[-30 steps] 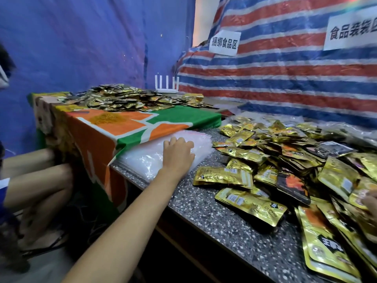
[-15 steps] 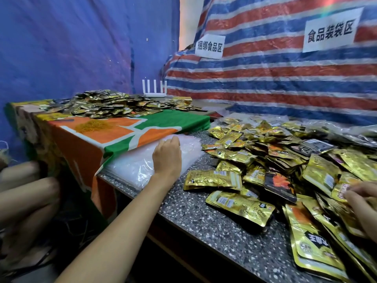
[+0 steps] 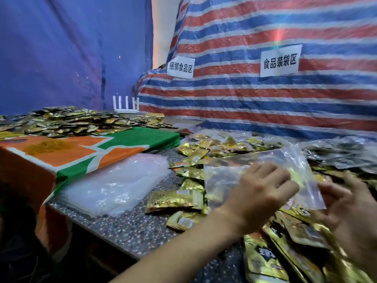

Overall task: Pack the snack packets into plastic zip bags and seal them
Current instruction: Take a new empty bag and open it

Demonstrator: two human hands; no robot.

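Note:
My left hand (image 3: 263,186) holds one clear plastic zip bag (image 3: 224,178) up over the heap of gold snack packets (image 3: 175,201) on the speckled counter. The bag hangs tilted, its far corner raised. My right hand (image 3: 350,205) is at the right edge of the view, blurred, with its fingers stretched toward the bag's right edge above more gold packets (image 3: 265,258). A flat stack of empty zip bags (image 3: 114,180) lies to the left on the counter.
The speckled counter (image 3: 132,227) has a bare strip along its near edge. Left of it stands a table with an orange and green cloth (image 3: 85,152) bearing another packet pile (image 3: 67,121). A striped tarp (image 3: 265,111) backs the counter, with filled clear bags (image 3: 342,152) at its foot.
My left hand has left the stack of empty bags and swung right, carrying one bag over the packets. My right hand has risen to meet the bag. The view has turned right.

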